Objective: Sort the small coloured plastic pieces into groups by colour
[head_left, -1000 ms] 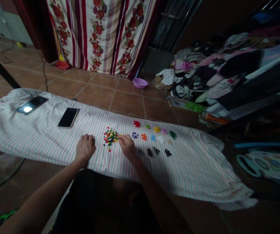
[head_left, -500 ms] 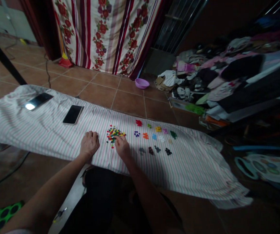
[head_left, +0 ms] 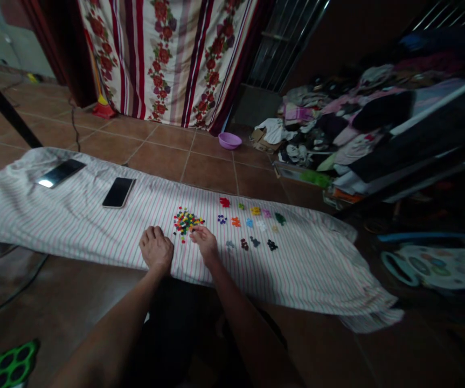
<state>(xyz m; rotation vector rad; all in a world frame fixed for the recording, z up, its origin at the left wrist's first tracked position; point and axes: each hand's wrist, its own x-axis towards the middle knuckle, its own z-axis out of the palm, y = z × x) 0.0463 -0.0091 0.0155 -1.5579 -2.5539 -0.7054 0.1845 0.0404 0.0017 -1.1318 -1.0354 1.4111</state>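
Observation:
On a striped cloth [head_left: 297,275] lies a loose pile of small mixed-colour pieces [head_left: 186,221], too small to name surely. At the pile's near right edge is my right hand [head_left: 206,243], thumb and forefinger pinched together; what is between them is too small to make out. My left hand [head_left: 157,249] rests on the cloth at the near left of the pile, fingers curled in and apart from the pieces. Right of the pile, similar pieces lie sorted by colour, among them a red group [head_left: 224,202], an orange group [head_left: 236,221], a dark green group [head_left: 280,219] and a black group [head_left: 272,245].
Two phones, a dark phone [head_left: 118,193] and a phone reflecting light [head_left: 61,173], lie on the cloth to the left. Beyond it, a purple basin [head_left: 230,141] stands on the tiled floor. Heaped clothes [head_left: 329,118] fill the right background, and a floral curtain [head_left: 167,59] hangs behind.
My right hand has drawn slightly back from the pile toward me. My left hand has moved a little closer to it along the near edge. The camera view has shifted slightly.

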